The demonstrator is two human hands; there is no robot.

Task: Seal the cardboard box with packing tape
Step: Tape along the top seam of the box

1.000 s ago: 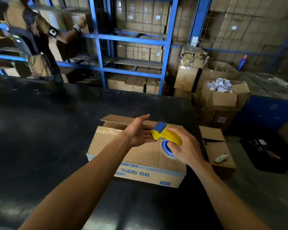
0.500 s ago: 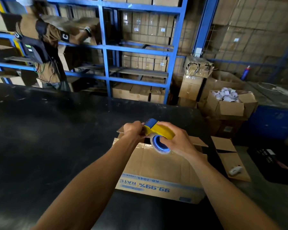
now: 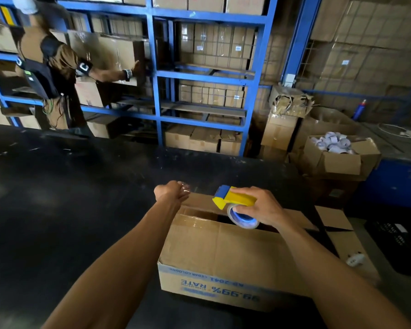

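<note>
A brown cardboard box (image 3: 226,255) with blue print lies on the black table (image 3: 64,210), its top flaps partly apart with a dark gap near the far side. My right hand (image 3: 261,207) grips a yellow and blue tape dispenser (image 3: 235,203) with a roll of clear tape, held just above the box's far top edge. My left hand (image 3: 172,193) is to the left of the dispenser, beyond the box's far left corner, its fingers pinched on the clear tape's free end (image 3: 184,187).
Another person (image 3: 50,72) handles a box at the blue shelving (image 3: 157,74) behind the table. Stacked cartons (image 3: 280,129) and an open carton of white rolls (image 3: 337,155) stand at the right. A flat cardboard piece (image 3: 339,231) lies right of the box.
My hands have drawn apart: the left moved left with the tape end, away from the dispenser. The dispenser sits lower over the box. The view has shifted, so the box appears nearer.
</note>
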